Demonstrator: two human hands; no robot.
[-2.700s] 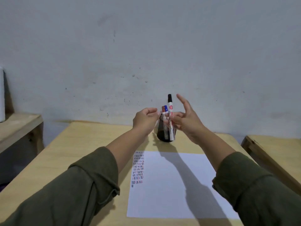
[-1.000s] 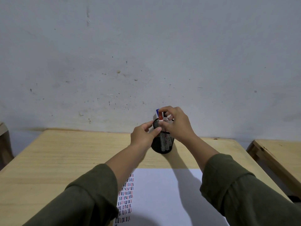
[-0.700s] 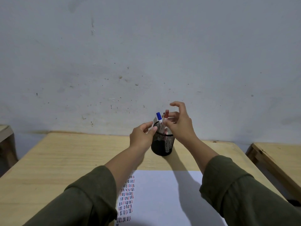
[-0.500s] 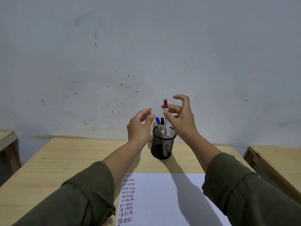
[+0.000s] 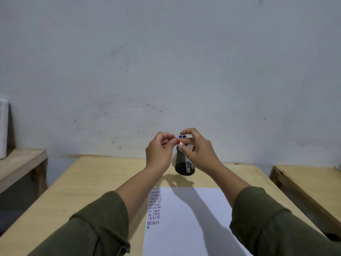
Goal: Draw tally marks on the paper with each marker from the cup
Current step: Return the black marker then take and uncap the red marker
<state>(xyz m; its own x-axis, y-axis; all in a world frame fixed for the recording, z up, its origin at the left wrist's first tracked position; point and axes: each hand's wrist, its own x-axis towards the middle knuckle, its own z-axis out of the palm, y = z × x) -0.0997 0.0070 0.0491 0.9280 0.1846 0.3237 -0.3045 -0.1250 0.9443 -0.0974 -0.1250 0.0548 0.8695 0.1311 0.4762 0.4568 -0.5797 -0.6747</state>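
A red-capped white marker [image 5: 181,144] is held in the air above the black mesh cup [image 5: 184,164]. My right hand [image 5: 198,150] grips its barrel. My left hand [image 5: 160,152] pinches the red cap end with thumb and fingers. Blue and black marker tips [image 5: 182,136] stick up from the cup behind my right fingers. The white paper [image 5: 191,218] lies on the wooden table [image 5: 88,182] in front of the cup, with a column of short black, red and blue tally marks [image 5: 154,206] along its left edge.
A grey wall stands close behind the table. A lower wooden bench [image 5: 20,163] sits to the left with a white object [image 5: 3,128] on it. Another wooden table [image 5: 310,180] is to the right across a narrow gap.
My right hand lifted the red marker out of the cup and tilted it toward my left hand. My left hand left the cup rim and closed on the marker's cap.
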